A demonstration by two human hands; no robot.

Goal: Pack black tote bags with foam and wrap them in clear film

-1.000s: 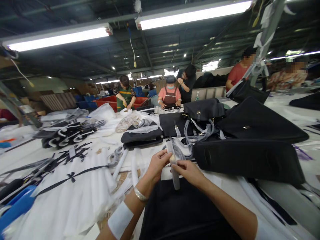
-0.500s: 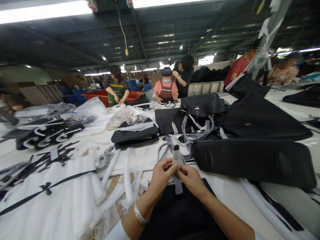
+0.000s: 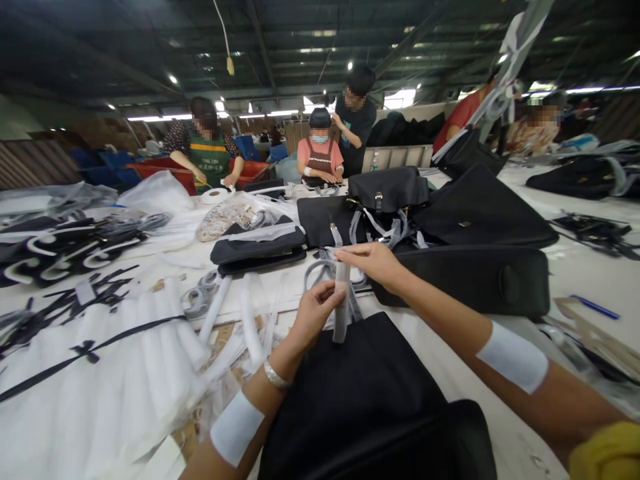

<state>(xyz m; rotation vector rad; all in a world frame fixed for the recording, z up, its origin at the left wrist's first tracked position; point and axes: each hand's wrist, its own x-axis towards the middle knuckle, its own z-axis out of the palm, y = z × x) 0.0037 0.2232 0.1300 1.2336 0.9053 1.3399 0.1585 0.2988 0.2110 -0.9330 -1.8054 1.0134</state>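
Observation:
Between my hands a strap (image 3: 341, 325) wrapped in translucent plastic stands nearly upright. My left hand (image 3: 316, 312) pinches it around its middle, thumb and fingers closed. Higher up, my right hand (image 3: 371, 264) has its fingers pressed together at the strap's top end, which they cover. Below both hands lies a black bag (image 3: 360, 393), close in front of me. Behind the strap are loose wrapped straps (image 3: 317, 272) on the white table.
White foam rolls (image 3: 115, 360) tied with a black band lie at left, near black straps (image 3: 100, 293). Several black bags (image 3: 480, 207) stand at right. A blue pen (image 3: 595, 307) lies far right. Co-workers (image 3: 320, 150) are across the table (image 3: 280, 300).
My right hand has moved up to the strap's top end, where the dark tip showed before. My left hand has shifted slightly down its length. The view has turned right and down.

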